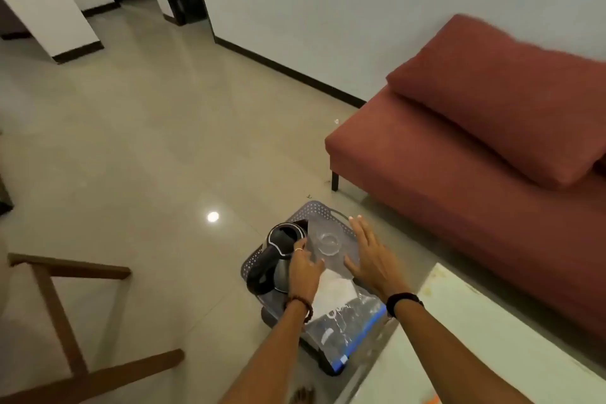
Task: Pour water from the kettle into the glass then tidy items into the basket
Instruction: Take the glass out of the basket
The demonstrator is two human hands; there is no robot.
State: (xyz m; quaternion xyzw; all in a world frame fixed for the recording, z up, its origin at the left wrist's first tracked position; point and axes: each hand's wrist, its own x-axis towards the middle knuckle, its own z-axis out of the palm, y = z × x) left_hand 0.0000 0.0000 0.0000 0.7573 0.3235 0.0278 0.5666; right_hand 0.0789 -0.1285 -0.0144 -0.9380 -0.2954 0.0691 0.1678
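Observation:
A grey perforated basket (315,207) sits on the floor. Inside it on the left stands a steel kettle (282,241) with a black lid and handle. A clear zip bag (349,321) with a blue seal lies across the basket, and a white folded sheet (334,292) shows inside it. The glass (326,243) is seen through the bag's upper part, to the right of the kettle. My left hand (305,267) pinches the bag's left edge beside the kettle. My right hand (367,256) has its fingers spread, palm against the bag's right side.
A red sofa (459,157) with a long cushion stands to the right of the basket. A wooden chair frame (59,305) is at the lower left. A white table corner (492,338) juts in at the lower right, close to the basket.

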